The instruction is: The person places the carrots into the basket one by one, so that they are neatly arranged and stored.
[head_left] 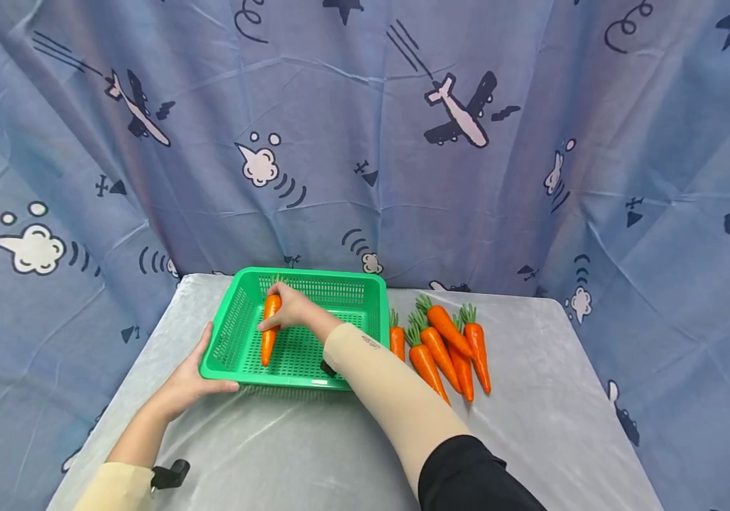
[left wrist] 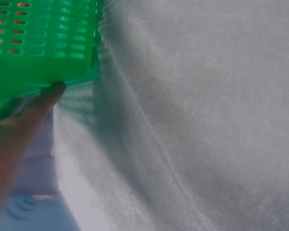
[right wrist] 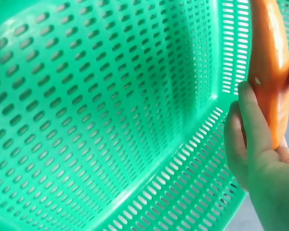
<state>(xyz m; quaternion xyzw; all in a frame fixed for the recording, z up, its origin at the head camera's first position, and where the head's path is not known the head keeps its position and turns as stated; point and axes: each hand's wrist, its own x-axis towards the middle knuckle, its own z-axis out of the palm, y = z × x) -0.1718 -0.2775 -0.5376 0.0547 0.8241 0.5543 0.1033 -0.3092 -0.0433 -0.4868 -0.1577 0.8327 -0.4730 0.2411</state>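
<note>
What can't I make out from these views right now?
- Head view: the right sleeve hides the lower end of the leftmost loose carrot and part of the basket's rim.
- Head view: the right hand covers part of the held carrot.
- Head view: the sleeve's print is too small to read.
- Right wrist view: the top edge cuts off the held carrot.
- Left wrist view: the slotted wall obscures the orange shapes behind it.

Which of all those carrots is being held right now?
The carrot gripped by the person's right hand, at the green basket; the other carrots lie on the table beside the basket, with no hand on them.
</note>
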